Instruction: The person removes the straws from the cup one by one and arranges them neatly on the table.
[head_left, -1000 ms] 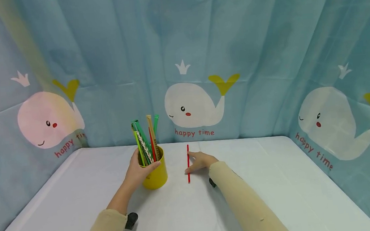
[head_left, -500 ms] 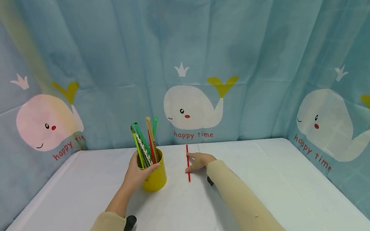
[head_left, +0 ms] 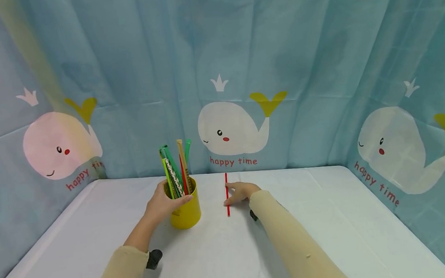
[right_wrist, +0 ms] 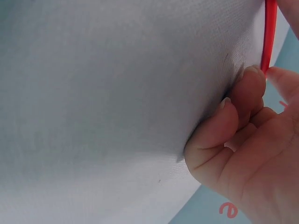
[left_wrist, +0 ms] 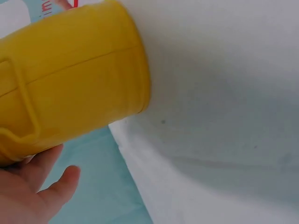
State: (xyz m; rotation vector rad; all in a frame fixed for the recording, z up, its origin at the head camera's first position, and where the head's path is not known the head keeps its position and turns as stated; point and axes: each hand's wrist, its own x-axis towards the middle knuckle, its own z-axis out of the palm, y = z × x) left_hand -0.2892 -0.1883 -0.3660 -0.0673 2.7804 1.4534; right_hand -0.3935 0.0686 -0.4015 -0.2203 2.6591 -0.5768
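Observation:
My left hand (head_left: 164, 203) grips a yellow cup (head_left: 186, 212) near its rim, with the thumb across the near side. Several green, red, tan and patterned sticks (head_left: 176, 173) stand in the cup, leaning at different angles. In the left wrist view the cup (left_wrist: 88, 70) shows a thin handle flat against its wall. To the right, my right hand (head_left: 244, 191) pinches a thin red stick (head_left: 226, 178) lying lengthwise on the table, thumb low and forefinger higher along it. In the right wrist view the red stick (right_wrist: 269, 35) passes by the fingertips, and the other fingers are curled against the cloth.
A white-covered table (head_left: 315, 223) lies under both hands. Behind it and along the sides hang light blue curtains (head_left: 307, 71) printed with whales. Each wrist carries a small black camera, such as the left wrist's camera (head_left: 154, 259).
The red stick has shifted slightly, its near end drawing away from me, with the right fingers still on it. The left hand and cup have hardly moved.

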